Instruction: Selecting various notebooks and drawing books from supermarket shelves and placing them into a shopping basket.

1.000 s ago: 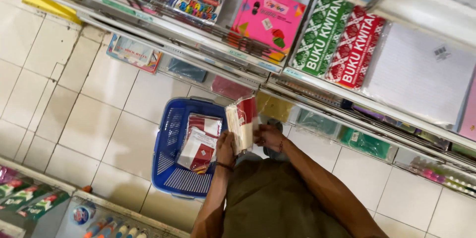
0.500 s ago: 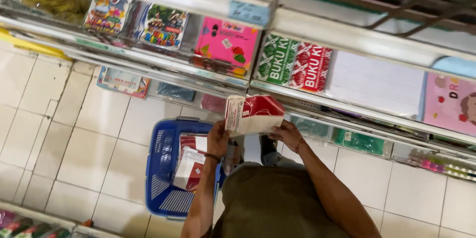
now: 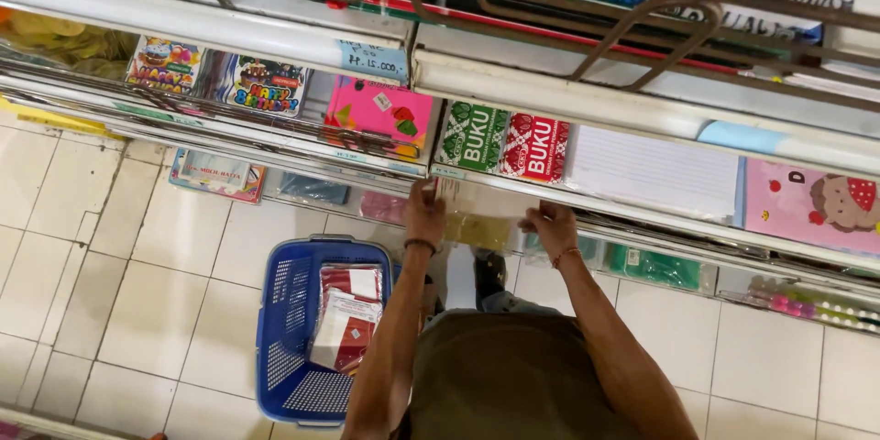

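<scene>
— hands first: where are they?
— both are up at the shelf edge (image 3: pixel 642 211). the left hand (image 3: pixel 424 215) and the right hand (image 3: pixel 553 223) each pinch one end of a flat clear-wrapped packet (image 3: pixel 478 220), fingers curled round its sides, thumbs on top.
— and the packet itself?
— it lies between the two hands, level, touching the shelf front, just below the green booklets (image 3: pixel 472 137) and red booklets (image 3: pixel 534 148) (the wrap is glossy, so i cannot tell what is inside).
— anything else close by?
— below the left hand, on the tiled floor (image 3: pixel 156 257), stands a blue basket (image 3: pixel 284 330) holding red and white packs (image 3: pixel 346 316). to the right of the right hand, lined white paper (image 3: pixel 655 172) rests on the shelf; left of the left hand, a pink pack (image 3: pixel 380 115).
</scene>
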